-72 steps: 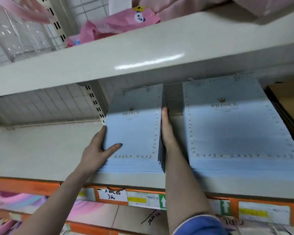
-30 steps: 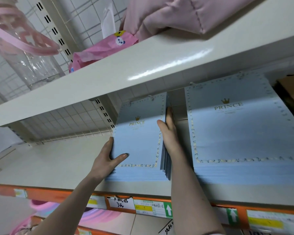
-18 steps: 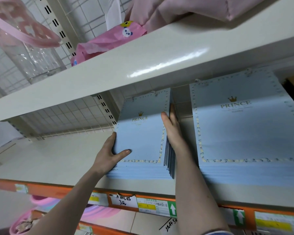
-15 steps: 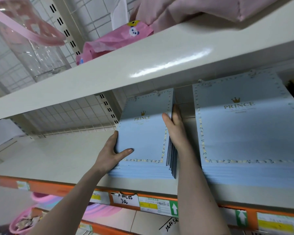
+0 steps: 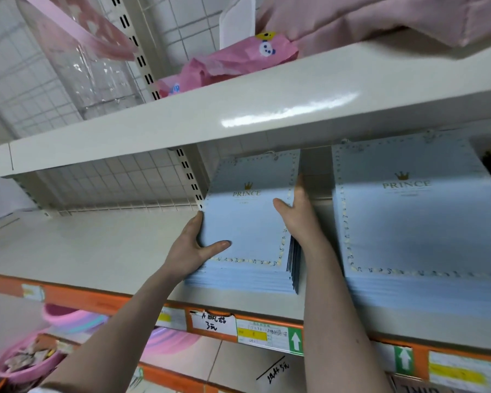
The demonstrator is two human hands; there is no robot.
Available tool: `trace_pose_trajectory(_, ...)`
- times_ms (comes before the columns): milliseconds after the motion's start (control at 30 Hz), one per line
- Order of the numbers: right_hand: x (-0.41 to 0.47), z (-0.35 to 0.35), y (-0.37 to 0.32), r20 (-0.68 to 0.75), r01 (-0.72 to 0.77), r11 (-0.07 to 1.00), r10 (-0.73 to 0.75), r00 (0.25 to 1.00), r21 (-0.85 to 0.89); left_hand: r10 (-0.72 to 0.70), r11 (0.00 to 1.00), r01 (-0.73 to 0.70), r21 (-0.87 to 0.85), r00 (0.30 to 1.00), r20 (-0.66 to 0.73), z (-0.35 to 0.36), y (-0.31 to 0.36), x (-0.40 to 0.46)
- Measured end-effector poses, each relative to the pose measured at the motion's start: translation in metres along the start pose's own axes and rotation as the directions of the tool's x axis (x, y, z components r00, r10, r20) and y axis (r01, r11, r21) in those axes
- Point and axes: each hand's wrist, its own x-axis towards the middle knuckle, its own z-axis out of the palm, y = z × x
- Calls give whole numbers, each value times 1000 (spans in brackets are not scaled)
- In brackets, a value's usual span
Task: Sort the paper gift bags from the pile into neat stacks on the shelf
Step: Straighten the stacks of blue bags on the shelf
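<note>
Nearest the camera, two bare forearms reached up over the orange front edge (image 5: 102,300) of the shelf (image 5: 91,251) toward the small stack of blue bags (image 5: 250,228). That stack lay flat near the shelf's front, its long axis running front to back, the crown and "PRINCE" print and the cord handles pointing toward the wire grid (image 5: 119,182) at the rear. The left hand (image 5: 192,245) clasped the stack's near left corner, thumb laid across the top bag and fingers down the left side, a narrow grip on the stack. The right hand (image 5: 298,214) pressed flat along the stack's right side, fingers straight and pointing rearward, thumb resting on top. Just right of the stack lay a larger stack of blue bags (image 5: 420,222), oriented alike. Above it ran the upper shelf (image 5: 238,109), carrying a pink bag (image 5: 233,66).
</note>
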Motion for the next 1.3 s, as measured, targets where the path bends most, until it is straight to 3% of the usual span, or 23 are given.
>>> trace_pose_trajectory(233, 6, -3, -1, 25, -37, 998, 38, 999, -49, 14, 1000, -14, 3, 1000, 5, 0, -6, 4)
trace_pose_trajectory(367, 8, 0, -5, -22, -3, 966, -3, 1000, -259, 60, 998, -61, 31, 997, 39, -8, -9, 6)
trace_pose_trajectory(533, -9, 1, -18, -12, 71, 763, -104, 995, -642, 94, 981, -103, 164, 994, 62, -14, -18, 2)
trace_pose_trajectory(700, -28, -1, -26, 97, 147, 530, -122, 988, -835, 146, 966, -163, 200, 984, 98, -22, -23, -13)
trace_pose_trajectory(867, -52, -7, -39, 244, 264, 378, -100, 965, -887, 177, 951, -217, 221, 966, 188, -30, -25, -24)
trace_pose_trajectory(1033, -79, -5, -46, 461, 450, 281, -28, 887, -848, 150, 939, -203, 276, 968, 200, -29, -25, -27)
trace_pose_trajectory(1167, -85, -6, -39, 479, 469, 198, 3, 878, -861, 160, 934, -212, 287, 968, 195, -28, -24, -25)
trace_pose_trajectory(1300, -86, -9, -34, 450, 440, 199, 6, 893, -876, 212, 924, -252, 289, 964, 163, -20, -17, -28)
